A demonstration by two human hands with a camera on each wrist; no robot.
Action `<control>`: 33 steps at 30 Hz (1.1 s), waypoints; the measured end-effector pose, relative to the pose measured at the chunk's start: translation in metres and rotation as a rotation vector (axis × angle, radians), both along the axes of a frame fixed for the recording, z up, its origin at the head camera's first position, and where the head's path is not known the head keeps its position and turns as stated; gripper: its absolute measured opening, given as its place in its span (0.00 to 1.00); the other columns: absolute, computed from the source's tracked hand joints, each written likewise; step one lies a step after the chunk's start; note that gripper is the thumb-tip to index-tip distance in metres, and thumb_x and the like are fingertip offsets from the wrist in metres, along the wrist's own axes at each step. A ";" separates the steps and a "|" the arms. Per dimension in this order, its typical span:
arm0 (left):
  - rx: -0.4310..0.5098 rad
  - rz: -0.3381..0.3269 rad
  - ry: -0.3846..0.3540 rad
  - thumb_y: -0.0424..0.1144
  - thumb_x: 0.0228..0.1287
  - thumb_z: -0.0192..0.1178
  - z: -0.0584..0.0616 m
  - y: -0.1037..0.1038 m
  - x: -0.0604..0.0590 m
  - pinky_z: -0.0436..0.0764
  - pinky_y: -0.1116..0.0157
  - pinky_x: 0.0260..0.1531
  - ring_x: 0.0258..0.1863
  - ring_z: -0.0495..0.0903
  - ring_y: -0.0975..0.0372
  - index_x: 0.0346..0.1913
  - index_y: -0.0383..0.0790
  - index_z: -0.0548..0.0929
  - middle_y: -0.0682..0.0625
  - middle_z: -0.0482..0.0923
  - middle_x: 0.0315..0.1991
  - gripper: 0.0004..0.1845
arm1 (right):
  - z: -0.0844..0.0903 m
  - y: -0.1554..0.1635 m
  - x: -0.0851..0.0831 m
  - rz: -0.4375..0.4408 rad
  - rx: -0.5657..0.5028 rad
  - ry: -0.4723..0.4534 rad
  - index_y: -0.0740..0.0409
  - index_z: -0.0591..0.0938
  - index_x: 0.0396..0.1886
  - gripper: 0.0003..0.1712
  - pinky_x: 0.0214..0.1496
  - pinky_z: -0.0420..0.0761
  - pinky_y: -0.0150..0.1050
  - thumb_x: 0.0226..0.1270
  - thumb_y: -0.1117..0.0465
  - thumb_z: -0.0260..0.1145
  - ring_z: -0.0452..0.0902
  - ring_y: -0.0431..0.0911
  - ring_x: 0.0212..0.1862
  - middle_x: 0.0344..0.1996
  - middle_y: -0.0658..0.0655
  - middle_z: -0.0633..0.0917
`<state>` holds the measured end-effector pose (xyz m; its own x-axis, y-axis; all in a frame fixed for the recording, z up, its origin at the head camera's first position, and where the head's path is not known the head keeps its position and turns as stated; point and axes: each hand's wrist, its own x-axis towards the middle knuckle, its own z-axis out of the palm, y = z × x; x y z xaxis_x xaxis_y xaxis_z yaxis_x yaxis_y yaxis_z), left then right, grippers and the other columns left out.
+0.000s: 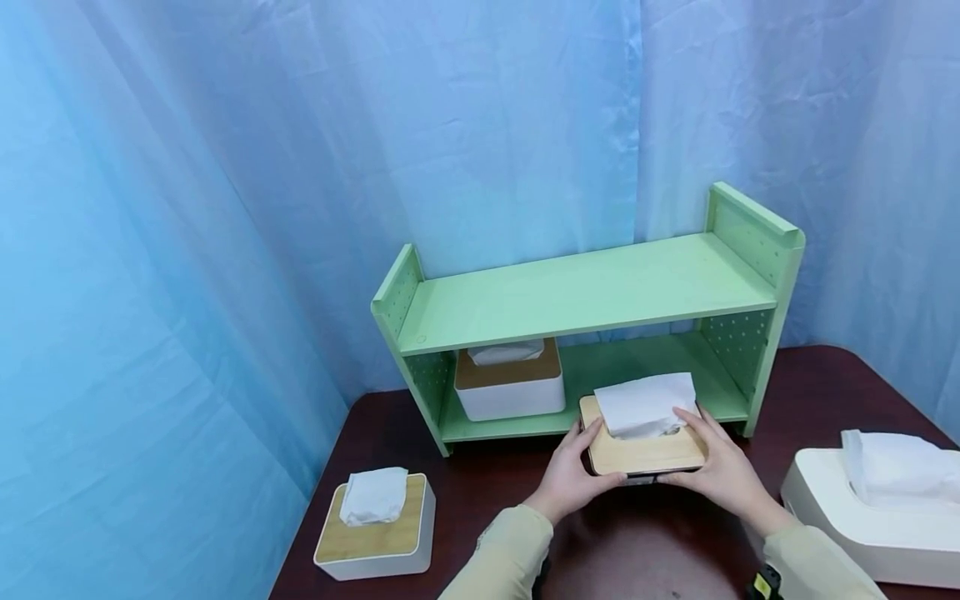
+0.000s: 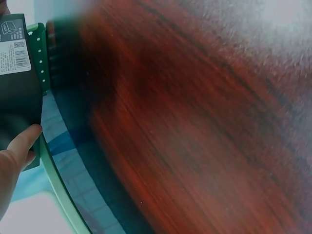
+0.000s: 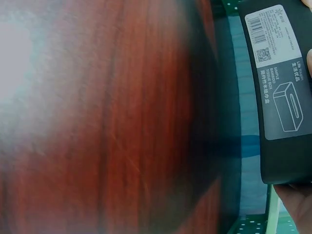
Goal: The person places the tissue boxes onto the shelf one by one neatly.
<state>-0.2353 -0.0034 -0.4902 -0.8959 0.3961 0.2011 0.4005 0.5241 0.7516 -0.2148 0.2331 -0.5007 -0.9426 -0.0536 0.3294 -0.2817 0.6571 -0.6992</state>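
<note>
Both hands hold a black tissue box with a light wooden lid (image 1: 645, 454) in front of the green shelf's lower level. A white tissue sticks up out of its slot. My left hand (image 1: 573, 475) grips the box's left end, and my right hand (image 1: 723, 471) grips the right end. The wrist views show the box's dark side (image 2: 17, 97) and a printed label (image 3: 287, 97) on it. On the lower level of the green shelf (image 1: 585, 292), at the left, stands a white tissue box with a brown lid (image 1: 513, 400).
A white tissue box with a wooden lid (image 1: 382, 537) stands on the dark red table (image 1: 480, 500) at the left. A larger all-white tissue box (image 1: 862, 517) is at the right, close to my right forearm. Blue curtains (image 1: 487, 125) hang behind the shelf.
</note>
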 end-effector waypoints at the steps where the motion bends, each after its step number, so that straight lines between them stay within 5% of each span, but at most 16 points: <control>1: -0.008 0.005 0.000 0.47 0.50 0.72 0.001 0.000 -0.001 0.68 0.62 0.63 0.70 0.59 0.50 0.71 0.46 0.63 0.39 0.53 0.73 0.44 | 0.001 0.001 -0.001 0.002 0.005 0.000 0.64 0.65 0.67 0.59 0.52 0.67 0.65 0.32 0.55 0.83 0.57 0.76 0.62 0.67 0.82 0.54; 14: -0.036 0.100 -0.012 0.49 0.56 0.67 0.012 0.009 -0.007 0.70 0.57 0.61 0.68 0.62 0.48 0.67 0.45 0.69 0.37 0.59 0.70 0.36 | 0.018 0.005 -0.011 -0.013 0.061 0.001 0.66 0.67 0.66 0.55 0.50 0.71 0.63 0.39 0.48 0.80 0.66 0.71 0.58 0.62 0.81 0.63; 33: 0.008 0.183 0.008 0.47 0.62 0.62 0.016 0.021 -0.019 0.72 0.56 0.60 0.68 0.63 0.50 0.63 0.46 0.74 0.39 0.63 0.68 0.26 | 0.025 0.008 -0.028 -0.018 0.058 0.045 0.69 0.68 0.64 0.43 0.49 0.71 0.59 0.51 0.55 0.75 0.69 0.67 0.55 0.59 0.76 0.70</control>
